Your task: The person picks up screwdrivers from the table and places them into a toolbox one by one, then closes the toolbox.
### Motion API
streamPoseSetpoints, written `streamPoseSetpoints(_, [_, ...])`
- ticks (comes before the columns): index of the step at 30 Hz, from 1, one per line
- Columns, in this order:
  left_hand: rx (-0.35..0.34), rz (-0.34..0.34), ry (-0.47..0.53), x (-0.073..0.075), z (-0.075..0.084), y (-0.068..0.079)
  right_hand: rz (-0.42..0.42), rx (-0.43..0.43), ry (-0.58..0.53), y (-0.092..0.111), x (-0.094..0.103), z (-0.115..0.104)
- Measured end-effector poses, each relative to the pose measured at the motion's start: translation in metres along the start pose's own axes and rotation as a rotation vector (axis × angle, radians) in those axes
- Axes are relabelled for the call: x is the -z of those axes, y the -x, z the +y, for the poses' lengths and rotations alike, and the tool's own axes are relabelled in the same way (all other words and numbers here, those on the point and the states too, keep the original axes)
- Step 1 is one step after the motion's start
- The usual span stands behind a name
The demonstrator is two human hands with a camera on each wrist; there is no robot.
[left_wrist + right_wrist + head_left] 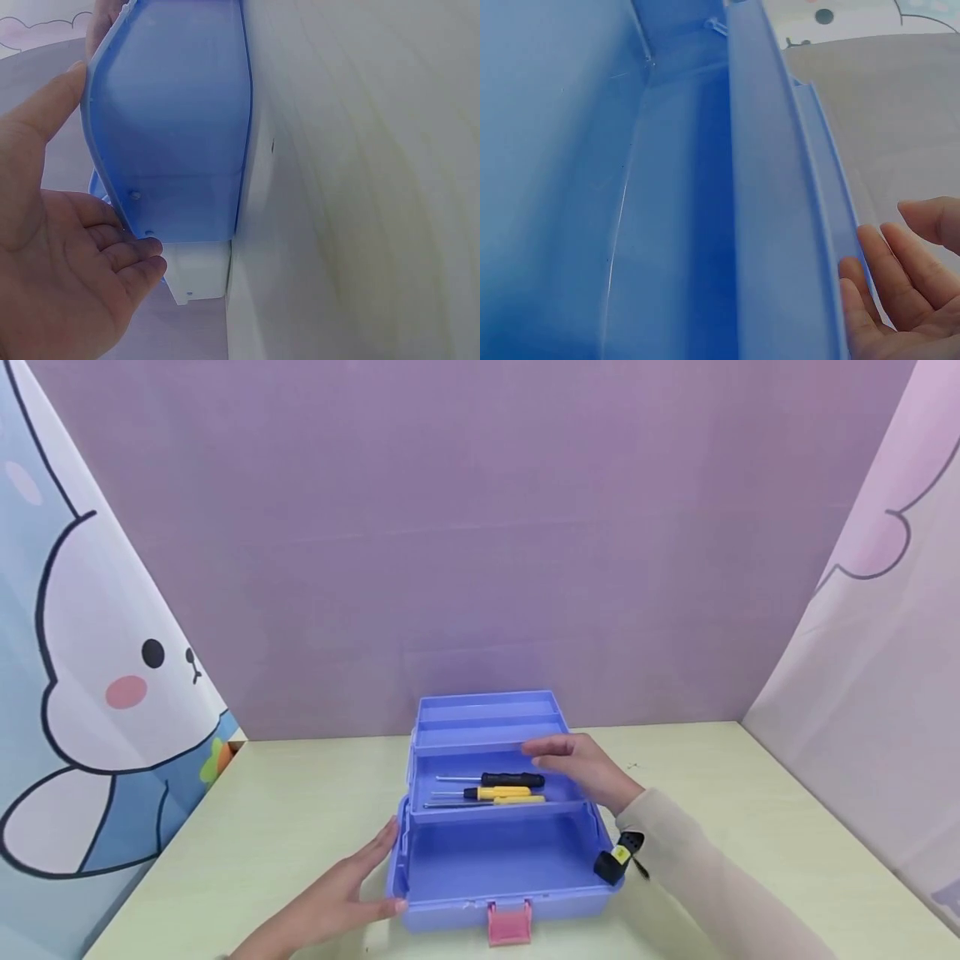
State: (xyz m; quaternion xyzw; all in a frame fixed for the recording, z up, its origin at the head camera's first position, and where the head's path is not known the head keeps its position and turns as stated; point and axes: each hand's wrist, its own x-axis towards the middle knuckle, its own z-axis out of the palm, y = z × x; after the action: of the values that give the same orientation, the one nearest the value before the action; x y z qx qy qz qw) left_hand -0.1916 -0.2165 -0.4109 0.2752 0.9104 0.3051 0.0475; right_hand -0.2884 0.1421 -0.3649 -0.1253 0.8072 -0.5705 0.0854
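Observation:
A blue-purple plastic toolbox point(450, 914) stands with its trays unfolded and its pink latch point(510, 924) at the front. Three screwdrivers lie in the middle tray point(435, 767): one with a black handle point(513, 780), one yellow and black point(498, 792), one yellow point(520, 801). My left hand point(337, 889) rests against the box's left side, thumb near the front corner; its fingers touch the rim in the left wrist view. Over the right end of the middle tray hovers my right hand point(581, 766), fingers slightly bent, holding nothing. The deep front compartment point(510, 860) contains nothing visible.
The upper tray point(491, 718) stands at the back of the toolbox. A pale wooden table point(300, 802) supports it. Behind rises a purple cloth point(480, 543), with printed cloths at the left point(105, 635) and right point(862, 718). A black wrist camera point(618, 857) sits on my right wrist.

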Motion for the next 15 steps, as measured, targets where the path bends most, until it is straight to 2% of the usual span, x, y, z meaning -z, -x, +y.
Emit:
streamPoseSetpoints(9, [0.008, -0.014, 0.016, 0.0, 0.0, -0.001, -0.006, 0.026, -0.007, 0.016, 0.015, 0.004])
streamPoseSetpoints(15, [-0.006, -0.005, 0.008, -0.001, -0.001, -0.001, 0.032, 0.041, 0.007, 0.028, 0.025, 0.008])
